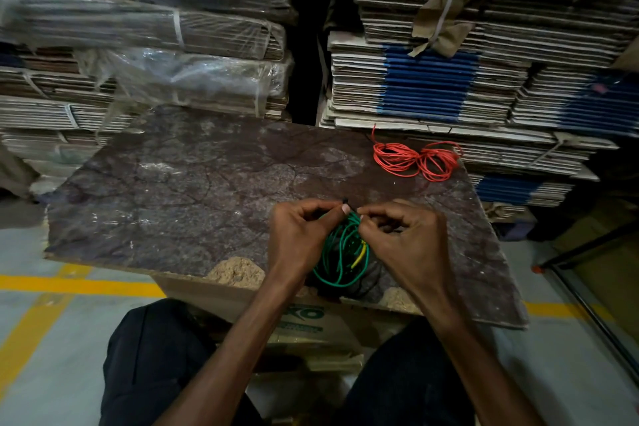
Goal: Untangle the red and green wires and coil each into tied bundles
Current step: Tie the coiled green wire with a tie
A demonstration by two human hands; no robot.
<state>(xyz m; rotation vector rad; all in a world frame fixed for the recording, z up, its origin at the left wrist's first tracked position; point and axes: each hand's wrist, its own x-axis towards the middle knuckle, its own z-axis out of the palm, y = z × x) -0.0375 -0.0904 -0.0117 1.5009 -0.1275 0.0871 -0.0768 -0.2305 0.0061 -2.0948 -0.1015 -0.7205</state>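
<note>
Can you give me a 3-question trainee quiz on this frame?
1. True or false: the red wire bundle lies at the slab's far right corner, apart from both hands.
2. Which wire do the left hand and right hand pinch? A) red B) green C) none
3. Fill in: one strand within the green wire coil is ___ in colour.

Key: 1 true; 2 B; 3 yellow.

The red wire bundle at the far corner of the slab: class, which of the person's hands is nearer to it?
Right. The right hand sits below the red wire bundle, pinching the green wire; the left hand grips the same coil farther left.
</note>
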